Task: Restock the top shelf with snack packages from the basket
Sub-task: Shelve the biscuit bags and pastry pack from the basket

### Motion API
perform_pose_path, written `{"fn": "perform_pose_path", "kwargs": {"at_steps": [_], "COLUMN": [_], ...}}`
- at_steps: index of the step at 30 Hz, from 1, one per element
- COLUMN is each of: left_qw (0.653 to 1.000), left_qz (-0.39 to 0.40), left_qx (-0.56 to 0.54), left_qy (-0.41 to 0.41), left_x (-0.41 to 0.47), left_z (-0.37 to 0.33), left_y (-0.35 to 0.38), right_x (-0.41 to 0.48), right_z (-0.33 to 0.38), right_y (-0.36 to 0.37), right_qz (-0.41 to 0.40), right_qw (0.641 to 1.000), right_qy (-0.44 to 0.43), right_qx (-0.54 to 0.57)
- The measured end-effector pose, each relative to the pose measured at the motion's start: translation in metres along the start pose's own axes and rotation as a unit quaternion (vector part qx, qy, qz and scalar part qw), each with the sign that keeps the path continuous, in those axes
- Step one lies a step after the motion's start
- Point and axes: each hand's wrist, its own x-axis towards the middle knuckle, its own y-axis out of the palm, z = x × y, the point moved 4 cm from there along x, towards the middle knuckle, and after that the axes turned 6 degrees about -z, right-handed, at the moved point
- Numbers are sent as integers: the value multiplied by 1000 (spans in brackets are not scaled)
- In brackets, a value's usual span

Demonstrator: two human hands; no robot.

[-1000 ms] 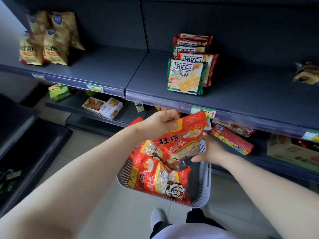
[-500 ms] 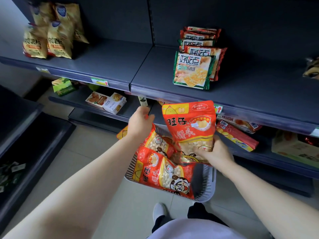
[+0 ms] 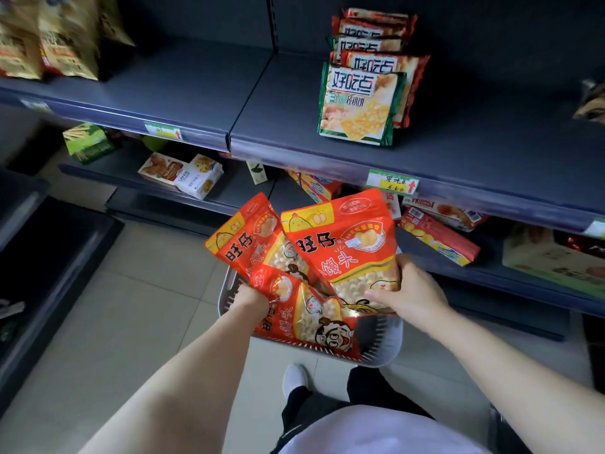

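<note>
Presently, an upright red snack pouch (image 3: 347,244) is being pinched at its lower edge by the right grip (image 3: 409,290), with the thumb laid across the printed face. The pouch is being held just above the basket (image 3: 383,342) and below the front lip of the top shelf (image 3: 458,142). The left grip (image 3: 252,299) is sitting low at the basket's left rim. Its fingers are being hidden by a second red pouch (image 3: 242,240), so it cannot be told whether that pouch, the rim or nothing at all is being clasped. A third pouch (image 3: 304,316) is lying flat in the basket.

Judging by this, the lift to the shelf is being set up. Because the pouch is being gripped only at the bottom, its top is likely being left free to flop, so the hold is probably best tightened or shifted higher before the rise. The pouch should be brought up clear of the shelf lip and the price tag (image 3: 393,185), so nothing is snagged. It is best stood on the bare shelf just beside the stacked biscuit packs (image 3: 360,103), without those being nudged over. If the basket is being steadied by the left grip, that support is worth keeping.
</note>
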Motion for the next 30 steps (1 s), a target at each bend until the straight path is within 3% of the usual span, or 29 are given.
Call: {"fn": "perform_pose_path", "kwargs": {"at_steps": [3,7,11,15,17,19,21,24,26,28,30], "left_qw": [998,984,977,927,887,872,909,971,970,962,962], "left_qz": [-70,-109,-123,-166,-238,-333,-343,-184,-21,84,123], "left_qx": [4,122,32,-21,11,49,-2,-147,-226,-227,-218], "left_qy": [-1,72,171,335,396,356,238,25,-91,-123,-107], "left_x": [-9,-35,-66,-97,-101,-92,-82,-63,-66,-76,-82], "left_z": [-1,-13,-60,-132,-149,-137,-106,-54,-37,-34,-37], "left_y": [-6,-27,-40,-48,-51,-57,-56,-25,4,28,44], "right_x": [-1,1,3,1,1,1,2,6,8,9,9], "right_z": [1,0,-1,-6,-9,-12,-15,-16,-17,-19,-21], "right_y": [0,-3,-4,-3,-2,0,1,3,4,5,4], "right_qz": [1,-10,-28,-53,-60,-56,-42,-18,-9,-15,-24], "right_qw": [1000,999,999,997,995,994,994,994,993,993,993], "right_qy": [6,11,23,60,78,92,99,93,89,96,104], "right_qx": [-16,-35,-29,-12,-2,-2,-21,-56,-71,-70,-59]}}
